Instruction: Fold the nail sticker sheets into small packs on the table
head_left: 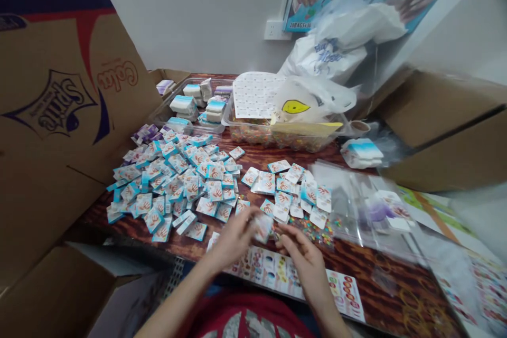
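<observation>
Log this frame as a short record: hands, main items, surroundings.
Left hand: holds a small box, blurred
Right hand: close beside it; grip unclear
Left of hands: large pile of blue-and-white boxes
Beyond hands: smaller group of boxes; loose colourful bits
Near edge: printed paper
Back: clear tub, white bag
Far left: Sprite carton

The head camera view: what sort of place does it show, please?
Probably a small packing workroom: many small printed boxes lie heaped on a wood-grain table, a clear tray holds tiny colourful pieces, and a large cardboard box stands at the left.
</observation>
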`<state>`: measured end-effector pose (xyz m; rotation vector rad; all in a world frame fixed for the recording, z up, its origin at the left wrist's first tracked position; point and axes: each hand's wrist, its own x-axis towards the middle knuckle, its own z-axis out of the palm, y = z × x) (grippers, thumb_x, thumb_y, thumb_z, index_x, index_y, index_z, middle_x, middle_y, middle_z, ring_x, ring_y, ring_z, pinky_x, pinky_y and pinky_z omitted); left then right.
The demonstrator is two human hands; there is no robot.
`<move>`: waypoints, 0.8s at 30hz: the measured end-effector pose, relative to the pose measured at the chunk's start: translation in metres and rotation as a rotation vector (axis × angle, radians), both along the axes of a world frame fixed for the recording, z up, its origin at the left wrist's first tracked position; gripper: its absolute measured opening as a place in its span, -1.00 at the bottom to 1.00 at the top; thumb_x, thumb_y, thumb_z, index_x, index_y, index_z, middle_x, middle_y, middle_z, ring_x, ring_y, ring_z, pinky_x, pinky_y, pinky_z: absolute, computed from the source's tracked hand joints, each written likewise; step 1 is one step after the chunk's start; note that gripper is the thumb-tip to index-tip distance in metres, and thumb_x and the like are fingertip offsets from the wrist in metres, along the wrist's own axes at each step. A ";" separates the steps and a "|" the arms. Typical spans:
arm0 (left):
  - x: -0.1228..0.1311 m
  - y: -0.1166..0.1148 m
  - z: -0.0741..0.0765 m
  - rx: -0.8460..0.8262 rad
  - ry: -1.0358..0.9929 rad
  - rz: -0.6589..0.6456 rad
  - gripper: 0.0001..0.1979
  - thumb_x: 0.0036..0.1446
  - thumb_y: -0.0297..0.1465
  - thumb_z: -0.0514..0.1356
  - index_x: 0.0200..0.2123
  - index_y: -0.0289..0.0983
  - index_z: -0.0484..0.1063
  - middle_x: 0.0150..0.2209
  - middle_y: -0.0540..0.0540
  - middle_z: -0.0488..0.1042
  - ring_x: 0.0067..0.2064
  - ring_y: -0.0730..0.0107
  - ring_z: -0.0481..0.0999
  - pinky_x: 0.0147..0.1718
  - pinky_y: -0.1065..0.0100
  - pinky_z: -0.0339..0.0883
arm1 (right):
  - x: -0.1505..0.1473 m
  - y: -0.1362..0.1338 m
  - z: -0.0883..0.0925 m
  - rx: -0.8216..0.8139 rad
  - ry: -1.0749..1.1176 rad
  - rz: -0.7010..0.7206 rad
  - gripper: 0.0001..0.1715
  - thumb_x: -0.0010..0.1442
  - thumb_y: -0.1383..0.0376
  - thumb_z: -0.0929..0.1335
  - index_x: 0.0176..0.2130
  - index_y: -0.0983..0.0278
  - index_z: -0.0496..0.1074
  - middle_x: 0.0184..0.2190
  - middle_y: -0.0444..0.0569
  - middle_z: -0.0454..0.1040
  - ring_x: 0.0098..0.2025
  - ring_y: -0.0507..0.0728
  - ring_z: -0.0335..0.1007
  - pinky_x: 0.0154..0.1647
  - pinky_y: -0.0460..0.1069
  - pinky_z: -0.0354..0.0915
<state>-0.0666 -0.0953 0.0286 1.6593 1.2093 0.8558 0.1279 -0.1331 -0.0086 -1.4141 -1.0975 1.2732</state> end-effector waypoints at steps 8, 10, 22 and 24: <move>-0.103 0.072 0.062 0.489 0.606 0.520 -0.43 0.17 -0.34 0.21 0.24 -0.19 0.19 0.09 -0.24 0.41 0.06 0.01 0.44 0.05 0.03 0.30 | 0.022 -0.009 0.011 0.131 -0.427 0.204 -0.82 0.22 0.28 0.28 -0.30 0.26 0.48 -0.30 0.01 0.54 -0.22 0.19 0.44 -0.16 0.07 0.31; -0.103 0.064 0.064 0.578 0.695 0.519 -0.48 0.18 -0.34 0.19 0.20 -0.23 0.24 0.19 -0.30 0.30 0.23 -0.10 0.26 0.17 -0.03 0.16 | 0.026 -0.017 0.009 0.193 -0.620 0.292 -0.80 0.25 0.38 0.24 -0.32 0.26 0.45 -0.33 0.00 0.50 -0.22 0.19 0.40 -0.16 0.08 0.29; 0.011 -0.031 -0.028 0.157 0.538 -0.321 -0.89 0.25 -0.49 0.10 -0.19 -0.28 0.41 -0.18 -0.14 0.47 -0.12 0.19 0.42 -0.13 0.20 0.34 | 0.025 -0.013 -0.003 0.158 -1.023 0.567 -0.79 0.06 0.40 0.46 -0.35 0.26 0.34 -0.23 0.00 0.44 -0.11 0.25 0.29 -0.10 0.09 0.20; 0.015 -0.031 -0.035 0.164 0.585 -0.338 -0.90 0.23 -0.49 0.13 -0.19 -0.28 0.41 -0.18 -0.15 0.47 -0.11 0.16 0.39 -0.12 0.17 0.32 | 0.027 -0.008 -0.002 0.097 -0.934 0.588 -0.79 0.09 0.41 0.44 -0.43 0.26 0.31 -0.33 -0.08 0.45 -0.19 0.17 0.32 -0.18 0.02 0.18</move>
